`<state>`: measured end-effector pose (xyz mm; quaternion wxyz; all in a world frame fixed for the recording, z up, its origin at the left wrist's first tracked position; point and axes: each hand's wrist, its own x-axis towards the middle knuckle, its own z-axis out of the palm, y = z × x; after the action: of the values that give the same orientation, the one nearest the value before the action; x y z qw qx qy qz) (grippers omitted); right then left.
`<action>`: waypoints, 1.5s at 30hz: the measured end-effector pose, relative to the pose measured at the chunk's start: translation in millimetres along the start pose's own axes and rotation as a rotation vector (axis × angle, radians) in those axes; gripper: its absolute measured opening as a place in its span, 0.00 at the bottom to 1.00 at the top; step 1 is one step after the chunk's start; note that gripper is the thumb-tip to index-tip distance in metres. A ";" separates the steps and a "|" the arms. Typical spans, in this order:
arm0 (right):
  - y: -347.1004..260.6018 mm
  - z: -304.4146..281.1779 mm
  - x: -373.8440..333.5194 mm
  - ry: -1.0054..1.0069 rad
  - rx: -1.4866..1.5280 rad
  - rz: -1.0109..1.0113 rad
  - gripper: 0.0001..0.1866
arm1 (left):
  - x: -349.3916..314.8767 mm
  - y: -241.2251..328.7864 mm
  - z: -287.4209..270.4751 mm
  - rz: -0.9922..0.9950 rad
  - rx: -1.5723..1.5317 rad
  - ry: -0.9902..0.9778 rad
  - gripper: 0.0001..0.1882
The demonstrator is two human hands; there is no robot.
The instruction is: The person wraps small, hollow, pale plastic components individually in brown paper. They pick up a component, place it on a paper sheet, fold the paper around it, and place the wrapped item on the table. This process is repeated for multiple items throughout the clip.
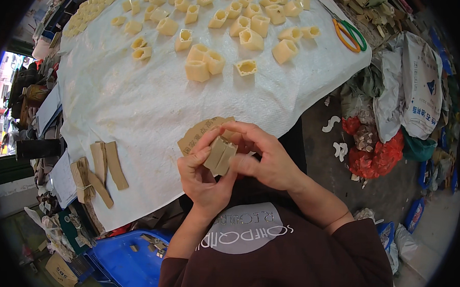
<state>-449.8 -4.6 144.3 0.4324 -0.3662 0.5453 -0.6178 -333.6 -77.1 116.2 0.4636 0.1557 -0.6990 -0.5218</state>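
Brown cardboard at far left: flat, stiff strips (106, 164) on the white-covered desk (144, 114), some overlapping, probably set aside within easy reach. Lower, a smooth blue plastic tub (125, 259) with small scraps inside. Then a curved-edged card piece (192, 136), flat, partly hidden behind the hands. In the left hand (205, 188), a boxy block (220, 156) of folded tan cardboard, tilted, gripped between thumb and fingers, likely to keep the folds closed. At its right side, the right hand (275, 166), fingers curled close, thumb blurred; cannot tell whether gripping or merely touching. Farther back, waxy, pale-yellow hollow pieces (283, 54), loosely scattered. Near the desk's edge, scissors (338, 20) with orange and green looped handles, perhaps parked out of the way. Beyond, filmy red bags (375, 162) and a crinkled white sack (418, 75).
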 end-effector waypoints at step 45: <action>24.4 9.3 10.5 -0.074 0.101 -0.323 0.23 | -0.1 11.7 -10.8 -0.686 -0.994 0.137 0.33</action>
<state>-441.7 -18.5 121.2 0.3653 -0.4491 0.4314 -0.6920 -321.6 -78.6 126.7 0.3300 0.1703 -0.2500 -0.8942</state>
